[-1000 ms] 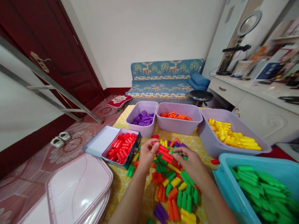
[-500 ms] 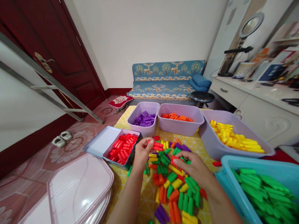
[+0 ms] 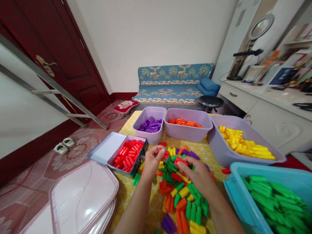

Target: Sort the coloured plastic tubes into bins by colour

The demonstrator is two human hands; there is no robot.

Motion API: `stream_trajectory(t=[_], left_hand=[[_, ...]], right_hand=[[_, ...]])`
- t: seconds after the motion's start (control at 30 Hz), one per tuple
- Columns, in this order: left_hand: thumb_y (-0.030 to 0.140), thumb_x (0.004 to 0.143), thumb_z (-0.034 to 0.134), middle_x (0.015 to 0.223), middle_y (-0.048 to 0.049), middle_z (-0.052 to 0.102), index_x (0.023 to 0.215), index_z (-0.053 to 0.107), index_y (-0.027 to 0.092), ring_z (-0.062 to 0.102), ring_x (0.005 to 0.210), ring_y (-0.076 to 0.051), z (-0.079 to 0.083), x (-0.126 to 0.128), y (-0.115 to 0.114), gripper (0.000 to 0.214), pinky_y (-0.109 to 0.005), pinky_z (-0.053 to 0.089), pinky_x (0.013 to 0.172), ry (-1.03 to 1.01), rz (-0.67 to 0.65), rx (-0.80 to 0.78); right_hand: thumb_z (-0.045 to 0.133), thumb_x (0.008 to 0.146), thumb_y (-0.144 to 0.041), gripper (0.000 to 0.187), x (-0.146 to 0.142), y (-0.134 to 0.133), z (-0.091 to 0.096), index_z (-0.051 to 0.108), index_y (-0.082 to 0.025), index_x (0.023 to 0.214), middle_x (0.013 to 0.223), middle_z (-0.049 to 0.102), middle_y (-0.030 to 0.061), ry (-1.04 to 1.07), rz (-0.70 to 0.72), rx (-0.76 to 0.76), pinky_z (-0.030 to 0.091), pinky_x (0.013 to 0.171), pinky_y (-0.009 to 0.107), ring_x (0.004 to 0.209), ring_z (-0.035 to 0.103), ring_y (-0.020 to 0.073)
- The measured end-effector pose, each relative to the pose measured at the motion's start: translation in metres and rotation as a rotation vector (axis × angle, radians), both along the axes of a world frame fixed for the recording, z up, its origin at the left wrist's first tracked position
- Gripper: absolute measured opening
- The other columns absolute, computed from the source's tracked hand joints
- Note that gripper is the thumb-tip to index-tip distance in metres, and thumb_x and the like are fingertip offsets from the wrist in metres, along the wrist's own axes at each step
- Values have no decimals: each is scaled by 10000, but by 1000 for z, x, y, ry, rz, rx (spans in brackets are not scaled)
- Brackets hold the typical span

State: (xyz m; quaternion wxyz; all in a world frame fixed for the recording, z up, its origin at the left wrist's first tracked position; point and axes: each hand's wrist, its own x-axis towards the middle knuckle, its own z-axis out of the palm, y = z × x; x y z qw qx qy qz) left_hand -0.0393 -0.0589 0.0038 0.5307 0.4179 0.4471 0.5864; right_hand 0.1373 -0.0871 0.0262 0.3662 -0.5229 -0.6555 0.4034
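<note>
My left hand (image 3: 152, 160) is pinched on a small red tube-shaped plastic piece (image 3: 166, 153), partly hidden by the fingers. To its right, my right hand (image 3: 198, 170) grips another red plastic piece (image 3: 180, 161) between thumb and fingers. The two hands are apart, both over a loose pile of green, yellow, orange, purple and red pieces (image 3: 184, 191) on a yellow patterned tablecloth (image 3: 129, 191). Just left of my left hand stands an open box (image 3: 144, 152) with red pieces (image 3: 129, 154) inside.
Lilac tubs hold purple pieces (image 3: 151, 124), orange pieces (image 3: 185, 122) and yellow pieces (image 3: 246, 144) along the table's far side. A blue tub (image 3: 273, 167) with green pieces stands at right. Stacked lids (image 3: 84, 195) lie at left. Beyond is a sofa (image 3: 170, 87).
My right hand has moved slightly up and left with its red piece, closer to my left hand. My left hand has shifted a little to the right, still holding red.
</note>
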Motion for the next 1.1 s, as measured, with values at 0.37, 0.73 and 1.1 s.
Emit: stream_trajectory(t=[0.37, 0.73, 1.1], left_hand=[[660, 827, 433, 774, -52, 636, 1096, 597, 166, 618, 623, -146, -5, 16, -15, 586, -188, 442, 421, -188, -462, -201], [483, 734, 688, 839, -49, 689, 873, 709, 140, 614, 743, -135, -3, 16, -16, 371, -209, 457, 667, 216, -532, -60], [375, 678, 754, 917, -57, 729, 979, 721, 152, 646, 882, -216, 3, 11, -17, 376, -295, 477, 833, 537, -501, 101]], right_hand=[[490, 851, -570, 419, -6, 2, -14, 566, -177, 729, 566, 527, -29, 204, 21, -129, 343, 437, 214, 443, 456, 89], [522, 837, -326, 130, -13, 1, -2, 584, -247, 918, 799, 522, -23, 1049, -388, 75, 433, 604, 224, 645, 505, 90], [634, 762, -268, 203, -17, 7, -22, 630, -243, 963, 996, 665, 14, 1039, -266, -79, 457, 869, 310, 970, 607, 173]])
